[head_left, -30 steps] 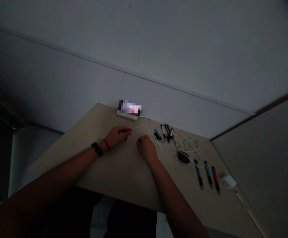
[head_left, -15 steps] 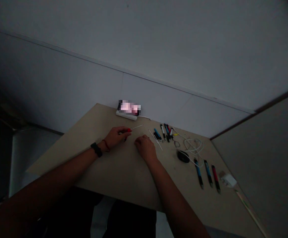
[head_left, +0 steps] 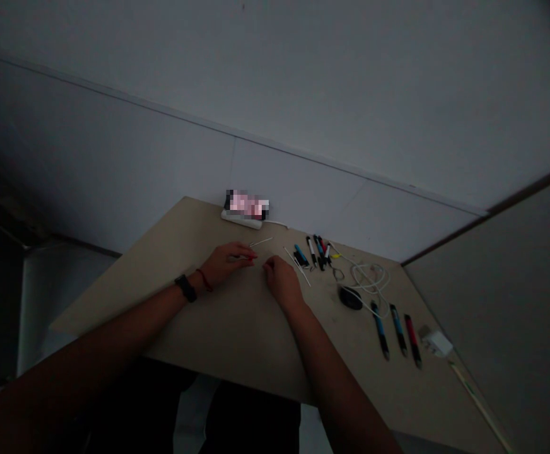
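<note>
My left hand (head_left: 225,263) is closed over the table, with a small red piece (head_left: 251,257), probably part of a pen, pinched at its fingertips. Most of that piece is hidden by the fingers. Just beyond these fingers is a thin white stick (head_left: 262,241) like a pen refill. My right hand (head_left: 283,280) is a short way to the right, its fingers curled together; whatever they may hold cannot be seen. Two more thin white sticks (head_left: 297,266) lie beside it. Past them is a cluster of blue, white, black and red pens and pen parts (head_left: 311,251).
At the table's back edge a lit screen (head_left: 246,205) leans on a white block (head_left: 241,219). To the right lie a coiled white cable (head_left: 372,287), a black rounded object (head_left: 350,297), two blue pens (head_left: 380,331), a red pen (head_left: 412,341) and a white plug-like block (head_left: 438,343).
My left hand has turned, bringing the red piece slightly lower and to the right. My right hand has shifted a little to the right, its fingers more tucked in.
</note>
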{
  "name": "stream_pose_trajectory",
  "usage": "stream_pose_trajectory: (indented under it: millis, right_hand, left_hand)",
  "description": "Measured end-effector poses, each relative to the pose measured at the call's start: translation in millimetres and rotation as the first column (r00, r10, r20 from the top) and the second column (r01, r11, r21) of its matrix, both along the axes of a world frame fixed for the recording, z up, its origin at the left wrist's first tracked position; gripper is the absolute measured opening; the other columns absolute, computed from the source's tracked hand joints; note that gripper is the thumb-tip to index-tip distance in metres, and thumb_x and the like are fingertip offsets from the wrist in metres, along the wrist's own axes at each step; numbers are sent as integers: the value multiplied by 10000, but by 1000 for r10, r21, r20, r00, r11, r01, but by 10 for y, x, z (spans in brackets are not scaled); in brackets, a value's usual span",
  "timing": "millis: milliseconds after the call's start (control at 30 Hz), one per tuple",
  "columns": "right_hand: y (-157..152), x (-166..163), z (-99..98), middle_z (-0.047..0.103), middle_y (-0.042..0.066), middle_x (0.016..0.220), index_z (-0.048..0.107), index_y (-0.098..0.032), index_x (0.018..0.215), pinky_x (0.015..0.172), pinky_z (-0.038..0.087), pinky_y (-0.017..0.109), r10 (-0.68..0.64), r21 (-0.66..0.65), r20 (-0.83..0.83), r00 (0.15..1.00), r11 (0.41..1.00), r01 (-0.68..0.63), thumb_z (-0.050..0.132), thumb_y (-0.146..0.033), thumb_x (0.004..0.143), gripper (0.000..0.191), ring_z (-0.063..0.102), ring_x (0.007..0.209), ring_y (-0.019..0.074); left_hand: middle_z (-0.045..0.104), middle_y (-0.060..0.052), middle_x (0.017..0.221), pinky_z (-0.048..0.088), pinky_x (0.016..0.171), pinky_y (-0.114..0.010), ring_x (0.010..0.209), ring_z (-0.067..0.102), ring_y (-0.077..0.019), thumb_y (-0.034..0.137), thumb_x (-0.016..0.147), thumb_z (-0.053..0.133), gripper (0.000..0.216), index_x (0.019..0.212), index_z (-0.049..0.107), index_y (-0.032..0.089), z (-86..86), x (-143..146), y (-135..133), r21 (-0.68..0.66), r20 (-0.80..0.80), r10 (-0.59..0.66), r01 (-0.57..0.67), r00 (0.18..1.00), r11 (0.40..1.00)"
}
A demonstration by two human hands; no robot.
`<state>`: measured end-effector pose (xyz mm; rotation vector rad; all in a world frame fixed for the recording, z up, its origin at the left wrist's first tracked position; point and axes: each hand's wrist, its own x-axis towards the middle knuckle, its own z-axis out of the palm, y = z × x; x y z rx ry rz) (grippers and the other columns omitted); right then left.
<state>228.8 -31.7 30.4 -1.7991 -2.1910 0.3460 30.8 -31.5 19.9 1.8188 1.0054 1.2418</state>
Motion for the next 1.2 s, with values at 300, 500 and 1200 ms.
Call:
stream_pose_trajectory:
  millis: [300,500,1200]
  right_hand:
    - [2,0,-2,726,109,1068,729,-162,1117,911,456,300,162,49,-127,979,986,-157,548,-179,943,252,660,1002,206]
    - [32,-6,-22,738,89,972,738,-180,943,844,502,307,129,117,-384,914,989,-91,559,-266,934,199,671,905,197]
    - [18,12,-31,766,75,981,759,-183,975,838,493,300,140,100,-319,937,988,-114,647,-256,890,159,691,869,190]
  left_hand:
    - [741,-65,1088,503,989,-385,1039,674,-230,367,843,695,207,970,795,238,5,8,8,14,-3,11,-11,1000,1000]
    - [741,-64,1095,504,985,-375,1044,675,-229,348,854,685,197,980,795,244,-3,-4,6,-2,-27,11,-11,1000,1000]
    - [756,-103,967,593,755,-347,810,731,-205,426,846,703,459,1202,640,144,-3,40,11,-206,236,58,-8,970,978]
